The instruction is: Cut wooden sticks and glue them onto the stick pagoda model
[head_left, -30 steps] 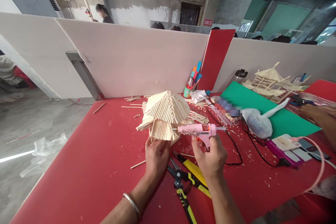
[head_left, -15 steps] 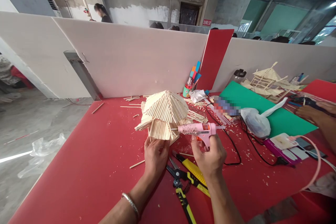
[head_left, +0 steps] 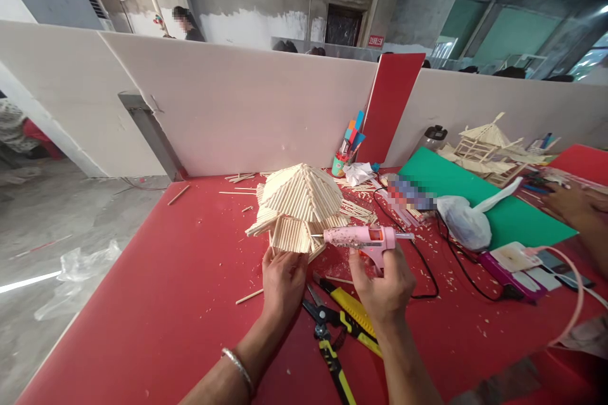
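Observation:
A model house (head_left: pixel 304 196) built of pale wooden sticks, with a peaked roof, stands on the red table. My left hand (head_left: pixel 284 278) is closed at its front, fingers pinching the lower edge of a small stick panel (head_left: pixel 291 235) below the roof. My right hand (head_left: pixel 387 285) is wrapped round the handle of a pink glue gun (head_left: pixel 363 239). The gun lies nearly level, its metal nozzle pointing left and close to the panel's right edge; whether they touch I cannot tell. A clear glue stick (head_left: pixel 405 236) pokes out of the gun's back end.
Yellow-black pliers (head_left: pixel 327 348) and a yellow utility knife (head_left: pixel 351 307) lie between my forearms. Loose sticks (head_left: pixel 356 210) and shavings surround the model. A cable (head_left: pixel 430 272) runs behind my right hand. At right are a green board (head_left: pixel 437 183), a purple power strip (head_left: pixel 510 275) and another person's hand (head_left: pixel 570 202).
The glue gun and my right hand have shifted slightly right, and more of the glue stick shows at the back. My left hand stays at the panel. The other person's hand has moved a little.

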